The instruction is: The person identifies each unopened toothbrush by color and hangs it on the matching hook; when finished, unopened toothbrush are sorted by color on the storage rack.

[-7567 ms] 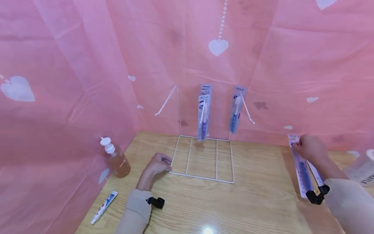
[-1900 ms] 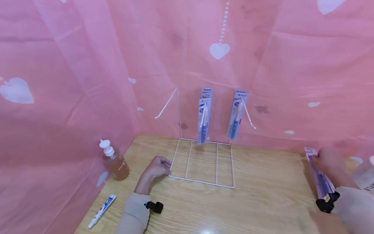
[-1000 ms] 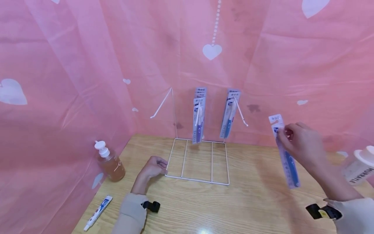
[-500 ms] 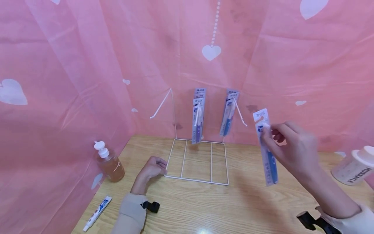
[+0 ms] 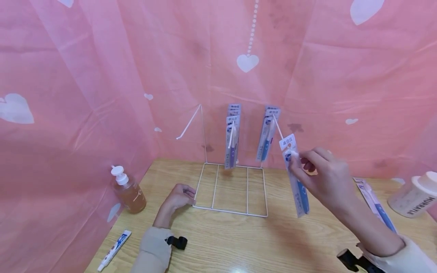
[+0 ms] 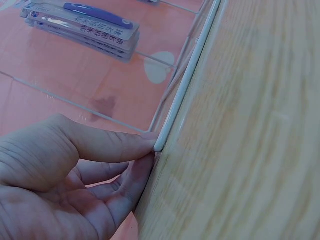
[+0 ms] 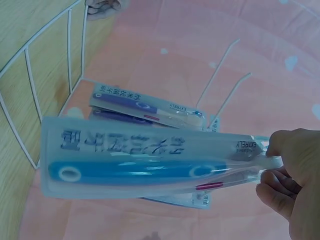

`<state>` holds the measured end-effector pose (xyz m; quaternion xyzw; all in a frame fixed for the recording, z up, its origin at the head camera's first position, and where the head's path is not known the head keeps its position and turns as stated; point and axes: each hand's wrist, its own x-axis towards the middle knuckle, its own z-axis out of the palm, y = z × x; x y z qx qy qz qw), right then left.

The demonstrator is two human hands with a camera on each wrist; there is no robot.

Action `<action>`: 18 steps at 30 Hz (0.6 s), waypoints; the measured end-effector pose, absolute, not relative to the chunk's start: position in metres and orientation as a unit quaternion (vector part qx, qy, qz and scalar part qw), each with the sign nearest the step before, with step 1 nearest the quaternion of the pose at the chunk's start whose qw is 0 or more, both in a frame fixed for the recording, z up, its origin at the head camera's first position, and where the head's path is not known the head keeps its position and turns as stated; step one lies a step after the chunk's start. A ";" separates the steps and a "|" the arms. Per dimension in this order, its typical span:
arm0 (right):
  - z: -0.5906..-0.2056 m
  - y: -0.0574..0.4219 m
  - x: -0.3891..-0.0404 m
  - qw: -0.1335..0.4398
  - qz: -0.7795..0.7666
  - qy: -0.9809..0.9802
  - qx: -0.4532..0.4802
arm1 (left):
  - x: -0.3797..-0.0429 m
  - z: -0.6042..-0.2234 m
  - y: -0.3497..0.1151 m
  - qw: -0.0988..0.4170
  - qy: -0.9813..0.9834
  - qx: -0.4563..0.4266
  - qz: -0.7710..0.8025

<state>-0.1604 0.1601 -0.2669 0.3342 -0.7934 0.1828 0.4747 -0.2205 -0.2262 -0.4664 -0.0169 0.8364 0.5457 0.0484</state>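
Note:
My right hand (image 5: 324,174) pinches a blue packaged toothbrush (image 5: 296,185) near the top of its pack. The pack's holed card overlaps the tip of the right hook (image 5: 277,127); whether the hook passes through the hole, I cannot tell. Behind it, blue packaged toothbrushes (image 5: 267,138) hang on that hook. A stack of purple packaged toothbrushes (image 5: 232,151) hangs from the middle hook, while the left hook (image 5: 189,123) is bare. With thumb and finger, my left hand (image 6: 75,175) pinches the front left corner of the white wire rack (image 5: 230,209).
Another packaged toothbrush (image 5: 377,203) lies on the table at right, partly behind my forearm. Beside it stands a white bottle (image 5: 411,197). At left are an amber pump bottle (image 5: 131,193) and a toothpaste tube (image 5: 114,250). Pink cloth (image 5: 334,87) backs the table.
My right hand has picked a blue packaged toothbrush off the table at right and carried it left to the right hook's tip. The left hand stays at the rack corner.

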 end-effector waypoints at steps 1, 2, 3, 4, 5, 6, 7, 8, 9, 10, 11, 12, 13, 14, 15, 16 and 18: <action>-0.267 0.160 -0.161 0.476 0.181 -0.793 0.334 | -0.220 -0.467 -0.226 0.048 0.836 -0.015 0.546; -0.267 0.160 -0.161 0.476 0.178 -0.794 0.333 | -0.220 -0.467 -0.226 0.049 0.837 -0.014 0.545; -0.268 0.160 -0.161 0.476 0.178 -0.795 0.330 | -0.220 -0.468 -0.226 0.048 0.837 -0.011 0.545; -0.268 0.160 -0.161 0.478 0.179 -0.795 0.329 | -0.220 -0.468 -0.226 0.048 0.837 -0.011 0.545; -0.269 0.160 -0.161 0.478 0.180 -0.795 0.327 | -0.221 -0.468 -0.226 0.048 0.837 -0.010 0.545; -0.270 0.160 -0.161 0.479 0.181 -0.795 0.326 | -0.221 -0.468 -0.226 0.048 0.837 -0.012 0.546; -0.270 0.160 -0.161 0.480 0.184 -0.793 0.326 | -0.221 -0.469 -0.226 0.048 0.836 -0.012 0.546; -0.271 0.160 -0.161 0.481 0.185 -0.793 0.325 | -0.221 -0.469 -0.226 0.047 0.837 -0.012 0.546; -0.272 0.160 -0.162 0.482 0.187 -0.792 0.325 | -0.221 -0.469 -0.226 0.046 0.836 -0.012 0.546; -0.273 0.159 -0.163 0.482 0.188 -0.792 0.325 | -0.222 -0.469 -0.226 0.047 0.836 -0.014 0.547; -0.274 0.159 -0.163 0.478 0.186 -0.795 0.323 | -0.222 -0.469 -0.226 0.046 0.836 -0.014 0.547; -0.274 0.159 -0.164 0.471 0.184 -0.800 0.323 | -0.221 -0.468 -0.226 0.046 0.836 -0.014 0.547; -0.275 0.159 -0.165 0.462 0.184 -0.806 0.320 | -0.221 -0.468 -0.226 0.045 0.836 -0.013 0.547; -0.275 0.158 -0.166 0.452 0.183 -0.814 0.316 | -0.221 -0.467 -0.226 0.045 0.836 -0.012 0.547; -0.275 0.158 -0.168 0.440 0.185 -0.821 0.313 | -0.221 -0.467 -0.227 0.046 0.836 -0.011 0.547; -0.275 0.157 -0.170 0.428 0.187 -0.829 0.308 | -0.220 -0.467 -0.227 0.045 0.836 -0.011 0.547; -0.275 0.154 -0.176 0.402 0.198 -0.843 0.296 | -0.220 -0.466 -0.227 0.046 0.836 -0.012 0.546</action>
